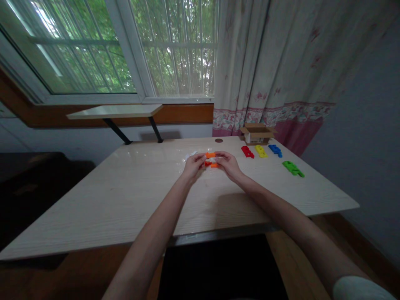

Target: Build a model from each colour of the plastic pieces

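Over the middle of the table, my left hand (193, 165) and my right hand (229, 165) face each other. Between their fingertips stretches a small orange plastic piece (211, 155), pinched at both ends. Just below it another orange piece (214, 165) shows by my right fingers, and a red-orange piece (208, 163) by my left. Whether these lower pieces are held or lie on the table, I cannot tell. Something shiny, like clear plastic film (191, 155), lies behind my left hand.
To the right lie flat plastic pieces: red (247, 152), yellow (261, 151), blue (275, 151) and green (293, 168). An open cardboard box (258, 137) stands behind them, against the curtain (268, 66). A raised shelf (115, 111) sits at the table's (109, 200) back left.
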### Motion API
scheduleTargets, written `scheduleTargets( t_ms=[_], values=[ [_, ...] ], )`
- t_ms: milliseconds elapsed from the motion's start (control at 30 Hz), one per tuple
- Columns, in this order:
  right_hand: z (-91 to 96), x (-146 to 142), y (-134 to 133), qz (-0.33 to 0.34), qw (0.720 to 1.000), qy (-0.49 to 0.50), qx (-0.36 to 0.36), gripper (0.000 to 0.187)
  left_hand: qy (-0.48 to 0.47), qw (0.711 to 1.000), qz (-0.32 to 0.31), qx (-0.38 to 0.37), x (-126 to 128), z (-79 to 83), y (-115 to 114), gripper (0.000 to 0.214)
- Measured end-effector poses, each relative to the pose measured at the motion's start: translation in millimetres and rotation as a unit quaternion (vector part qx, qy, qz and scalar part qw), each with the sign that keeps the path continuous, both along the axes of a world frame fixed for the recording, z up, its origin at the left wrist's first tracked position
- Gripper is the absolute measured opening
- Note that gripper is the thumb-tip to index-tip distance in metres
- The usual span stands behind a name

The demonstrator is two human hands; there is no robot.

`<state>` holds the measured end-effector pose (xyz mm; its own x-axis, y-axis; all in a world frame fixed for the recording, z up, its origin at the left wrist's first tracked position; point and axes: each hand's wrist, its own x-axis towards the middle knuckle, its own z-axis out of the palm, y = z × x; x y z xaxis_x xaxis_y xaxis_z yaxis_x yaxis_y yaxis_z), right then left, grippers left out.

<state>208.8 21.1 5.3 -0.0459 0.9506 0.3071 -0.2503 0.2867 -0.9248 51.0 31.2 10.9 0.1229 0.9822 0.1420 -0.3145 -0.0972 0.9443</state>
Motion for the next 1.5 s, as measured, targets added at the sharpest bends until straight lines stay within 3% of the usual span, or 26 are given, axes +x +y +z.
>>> scheduleTargets(
  t_ms=[233, 1000, 1500],
  values=[
    [-0.6, 4, 5, -0.032, 0.996, -0.066, 0.047, 0.032, 0.017, 1.0, 0.021, 0.007, 0, 5.2, -4, 0.039],
    [-4.2, 3, 6, -0.002, 1.0, -0.016, -0.01, 0.034, -0.009, 1.0, -0.012, -0.017, -1, 7.9, -6, 0.037],
    [0.1, 4, 3, -0.026, 0.998, -0.045, 0.037, 0.033, -0.02, 0.999, -0.006, -0.025, 0, 12.9, -9, 0.042]
  ],
)
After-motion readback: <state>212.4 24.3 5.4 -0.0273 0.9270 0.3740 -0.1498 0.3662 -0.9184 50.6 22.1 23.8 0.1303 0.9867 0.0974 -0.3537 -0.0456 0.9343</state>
